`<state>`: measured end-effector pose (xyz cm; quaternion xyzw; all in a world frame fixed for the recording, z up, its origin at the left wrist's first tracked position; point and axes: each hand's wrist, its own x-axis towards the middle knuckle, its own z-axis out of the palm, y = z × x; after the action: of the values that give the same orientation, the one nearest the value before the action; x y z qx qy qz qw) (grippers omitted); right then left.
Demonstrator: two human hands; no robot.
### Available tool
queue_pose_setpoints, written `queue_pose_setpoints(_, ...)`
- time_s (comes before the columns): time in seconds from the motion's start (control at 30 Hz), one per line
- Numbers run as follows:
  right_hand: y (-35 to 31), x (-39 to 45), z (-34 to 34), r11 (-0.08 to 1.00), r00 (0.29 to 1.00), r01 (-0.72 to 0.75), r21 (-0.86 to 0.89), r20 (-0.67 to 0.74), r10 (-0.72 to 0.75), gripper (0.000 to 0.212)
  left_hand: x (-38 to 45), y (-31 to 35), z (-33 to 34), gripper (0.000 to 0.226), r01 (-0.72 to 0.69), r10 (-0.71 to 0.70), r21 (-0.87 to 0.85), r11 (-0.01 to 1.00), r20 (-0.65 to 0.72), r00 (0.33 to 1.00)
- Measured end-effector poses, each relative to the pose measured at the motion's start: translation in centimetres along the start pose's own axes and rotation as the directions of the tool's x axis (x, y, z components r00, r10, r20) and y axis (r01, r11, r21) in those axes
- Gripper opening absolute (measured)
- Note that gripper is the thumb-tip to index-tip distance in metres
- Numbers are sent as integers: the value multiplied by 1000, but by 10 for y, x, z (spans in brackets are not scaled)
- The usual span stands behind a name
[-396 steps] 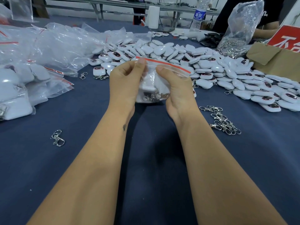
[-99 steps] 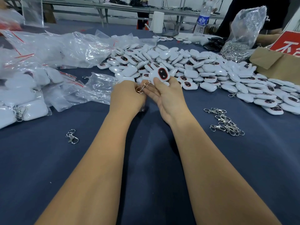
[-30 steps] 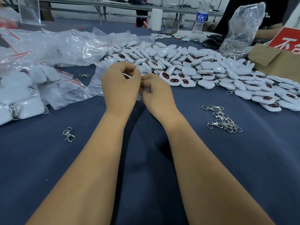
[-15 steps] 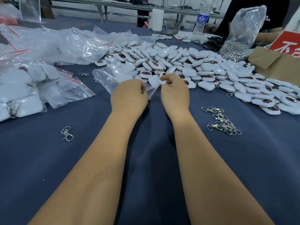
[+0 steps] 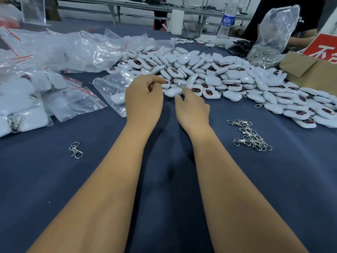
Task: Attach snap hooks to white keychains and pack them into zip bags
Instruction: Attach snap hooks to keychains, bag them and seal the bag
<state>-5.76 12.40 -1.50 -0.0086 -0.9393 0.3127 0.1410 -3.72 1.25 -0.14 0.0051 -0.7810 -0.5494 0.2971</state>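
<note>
Behind the left hand (image 5: 144,101), a zip bag (image 5: 111,92) lies partly hidden.

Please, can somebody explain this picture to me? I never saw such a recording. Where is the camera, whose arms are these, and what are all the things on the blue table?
There is no machine here. The camera sits on a person's head and looks down, so the two bare arms are that person's own.

The left hand has curled fingers and the right hand reaches forward; both are at the near edge of a big pile of white keychains. Whether either hand holds something, I cannot tell.

On the blue table lie a cluster of metal snap hooks to the right and one single snap hook to the left. A clear zip bag with a white piece inside lies beside the left hand, and filled bags are stacked at far left.
</note>
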Motion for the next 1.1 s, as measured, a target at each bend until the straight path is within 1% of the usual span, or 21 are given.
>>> queue_pose_setpoints(0.03, 0, 0, -2, 991, 998, -35, 127, -53, 42, 18, 0, 2, 2, 32, 87, -81, -124, 988, 49, 995)
queue_pose_setpoints(0.07, -1, 0, -4, 961, 990, -62, 268, -104, 93, 19, 1, 3, 4, 33, 179, -160, -208, 962, 108, 981)
queue_pose_setpoints(0.1, -1, 1, -6, 911, 977, -77, 405, -151, 150, 16, 2, 3, 5, 32, 265, -224, -274, 924, 169, 960)
queue_pose_setpoints(0.13, -1, 2, -8, 845, 959, -86, 527, -185, 213, 8, 3, 4, 6, 29, 335, -274, -331, 882, 218, 937)
queue_pose_setpoints(0.17, -1, 2, -9, 770, 943, -91, 632, -195, 271, 7, 5, 4, 5, 28, 386, -312, -374, 843, 245, 918)
queue_pose_setpoints(0.23, -3, 1, -10, 610, 934, -102, 786, -135, 330, 21, 7, 4, 4, 27, 433, -359, -409, 803, 249, 900)
queue_pose_setpoints(0.3, -5, 0, -10, 473, 959, -96, 876, -47, 281, 29, 8, 3, 3, 22, 459, -389, -427, 779, 245, 888)
queue_pose_setpoints(0.37, -7, 0, -11, 408, 983, -75, 910, 0, 181, 30, 9, 4, 2, 20, 524, -445, -444, 727, 276, 852)
queue_pose_setpoints(0.43, -9, -1, -11, 408, 997, -44, 912, 12, 82, 28, 11, 2, 2, 37, 571, -481, -416, 707, 308, 821)
queue_pose_setpoints(0.47, -10, -2, -10, 428, 999, -23, 904, 6, 42, 30, 11, 2, 3, 43, 578, -486, -415, 702, 314, 816)
queue_pose_setpoints(0.5, -11, -3, -9, 461, 1000, 0, 887, -8, 16, 32, 11, 2, 3, 42, 577, -485, -439, 689, 312, 817)
queue_pose_setpoints(0.53, -12, -5, -7, 504, 1000, 20, 864, -26, 5, 33, 11, 1, 3, 35, 570, -484, -474, 671, 303, 821)
queue_pose_setpoints(0.6, -12, -6, -3, 592, 999, 19, 805, -42, 25, 33, 11, 0, 2, 19, 563, -488, -541, 625, 292, 822)
queue_pose_setpoints(0.63, -12, -6, -2, 622, 998, -10, 783, -34, 59, 34, 11, -1, 1, 16, 565, -491, -572, 594, 298, 818)
queue_pose_setpoints(0.7, -11, -3, -2, 614, 989, -90, 784, -4, 150, 29, 13, -3, -1, 15, 569, -489, -608, 553, 316, 813)
queue_pose_setpoints(0.77, -11, -1, -5, 549, 974, -169, 819, 55, 219, 17, 14, -5, -2, 14, 562, -469, -592, 578, 322, 822)
queue_pose_setpoints(0.87, -15, -3, -8, 476, 972, -216, 853, 139, 192, 10, 13, -6, -1, 15, 533, -426, -567, 629, 322, 845)
queue_pose_setpoints(0.93, -15, -4, -9, 477, 981, -187, 859, 136, 139, 14, 12, -6, -2, 18, 529, -415, -546, 649, 329, 848)
queue_pose_setpoints(1.0, -14, -4, -8, 512, 991, -129, 849, 103, 79, 25, 11, -6, -4, 19, 523, -400, -516, 678, 338, 852)
queue_pose_setpoints(1.03, -14, -5, -8, 527, 994, -108, 843, 90, 61, 26, 10, -6, -5, 20, 513, -380, -492, 704, 349, 856)
queue_pose_setpoints(1.1, -15, -6, -8, 547, 995, -95, 832, 81, 51, 21, 8, -6, -3, 20, 482, -342, -454, 750, 357, 869)
